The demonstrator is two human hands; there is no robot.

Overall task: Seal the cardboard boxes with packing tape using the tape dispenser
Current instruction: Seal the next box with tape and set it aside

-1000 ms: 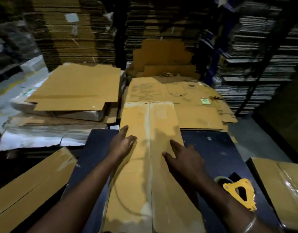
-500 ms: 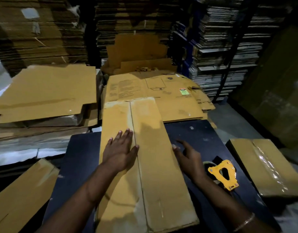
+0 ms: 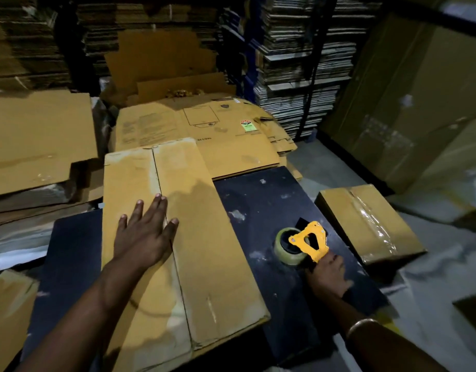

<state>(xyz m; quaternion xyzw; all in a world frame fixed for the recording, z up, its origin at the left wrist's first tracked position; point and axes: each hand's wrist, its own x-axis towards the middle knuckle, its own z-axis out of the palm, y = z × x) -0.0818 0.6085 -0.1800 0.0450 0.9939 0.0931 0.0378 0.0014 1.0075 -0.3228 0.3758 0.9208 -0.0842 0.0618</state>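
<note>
A long brown cardboard box [image 3: 204,237] lies on the dark table [image 3: 261,200], its two top flaps meeting along a centre seam. My left hand [image 3: 144,232] presses flat on the flaps across that seam, fingers straight. To the right of the box stands a yellow tape dispenser [image 3: 310,241] with a roll of clear tape [image 3: 286,251]. My right hand [image 3: 326,275] grips the dispenser by its handle on the table; the handle itself is hidden under the fingers.
A taped brown box [image 3: 365,224] sits off the table's right edge. Flattened cartons [image 3: 199,130] are piled behind the table, with more sheets [image 3: 38,140] at left. Tall stacks of cardboard fill the shelves behind. A large carton [image 3: 408,98] stands at the right.
My right hand left the box top, moved right and took hold of the tape dispenser. My left hand slid toward the seam and stays flat. The camera turned right.
</note>
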